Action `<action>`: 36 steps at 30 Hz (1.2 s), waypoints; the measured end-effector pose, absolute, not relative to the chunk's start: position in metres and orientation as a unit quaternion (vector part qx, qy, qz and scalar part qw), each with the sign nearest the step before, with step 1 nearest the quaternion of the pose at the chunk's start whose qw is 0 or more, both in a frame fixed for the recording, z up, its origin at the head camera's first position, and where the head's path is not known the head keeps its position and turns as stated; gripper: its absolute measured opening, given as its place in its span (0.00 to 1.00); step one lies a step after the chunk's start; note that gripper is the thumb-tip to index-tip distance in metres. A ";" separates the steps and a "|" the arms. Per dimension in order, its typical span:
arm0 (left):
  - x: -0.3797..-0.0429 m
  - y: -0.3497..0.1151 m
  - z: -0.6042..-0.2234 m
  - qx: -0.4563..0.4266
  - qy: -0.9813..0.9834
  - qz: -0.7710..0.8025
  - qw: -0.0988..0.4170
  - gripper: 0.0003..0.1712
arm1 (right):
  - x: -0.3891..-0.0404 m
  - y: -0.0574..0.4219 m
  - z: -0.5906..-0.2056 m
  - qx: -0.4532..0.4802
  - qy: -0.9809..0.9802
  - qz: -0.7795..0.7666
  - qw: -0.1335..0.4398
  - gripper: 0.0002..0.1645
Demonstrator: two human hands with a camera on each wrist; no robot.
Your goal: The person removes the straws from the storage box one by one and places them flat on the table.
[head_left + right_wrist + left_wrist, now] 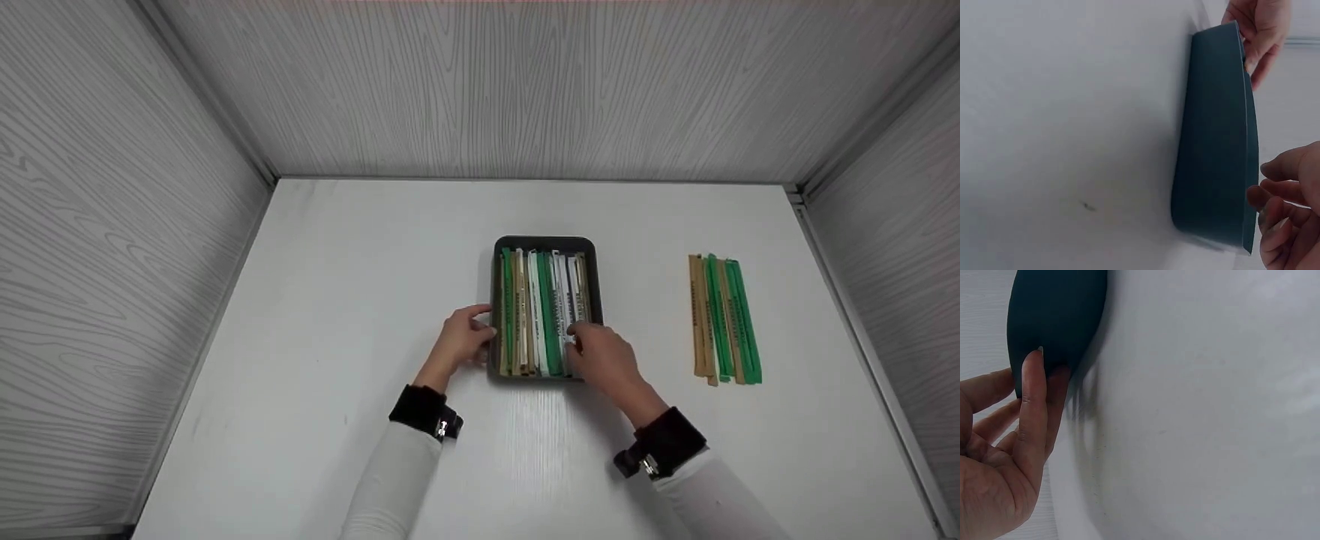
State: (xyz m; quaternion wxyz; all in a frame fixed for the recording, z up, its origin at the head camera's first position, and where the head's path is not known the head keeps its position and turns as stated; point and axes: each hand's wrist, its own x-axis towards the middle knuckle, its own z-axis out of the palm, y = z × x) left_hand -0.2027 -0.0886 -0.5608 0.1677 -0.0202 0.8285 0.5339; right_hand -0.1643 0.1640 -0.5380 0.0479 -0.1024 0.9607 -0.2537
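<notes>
A dark rectangular tray (544,243) stands on the table, filled with a row of slim wrapped sticks (546,315) in green, brown and white, some with printing. My left hand (466,336) grips the tray's left wall; one finger lies along its outside in the left wrist view. Over the tray's lower right part is my right hand (604,355), its bent fingertips right at the white sticks. In the right wrist view the right fingers (1272,216) are slightly apart by the tray's rim, with nothing visible between them.
To the right on the white table (360,262) lies a separate group of brown and green wrapped sticks (724,319), side by side. Grey wood-grain panels (480,90) enclose the table at the back, left and right.
</notes>
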 end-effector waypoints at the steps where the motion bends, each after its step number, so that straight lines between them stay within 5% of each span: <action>1: -0.202 -0.089 -0.561 -0.019 0.829 0.533 0.166 0.29 | -0.165 0.160 -0.539 -0.105 0.960 -0.253 0.050 0.14; 19: -0.204 -0.083 -0.560 -0.024 0.824 0.537 0.179 0.29 | -0.176 0.138 -0.557 -0.085 0.970 -0.217 0.070 0.24; 28: -0.203 -0.084 -0.560 -0.026 0.818 0.545 0.182 0.29 | -0.176 0.135 -0.561 -0.070 0.971 -0.217 0.075 0.06; 36: -0.203 -0.084 -0.561 -0.034 0.814 0.550 0.184 0.29 | -0.179 0.136 -0.563 -0.043 0.966 -0.237 0.092 0.11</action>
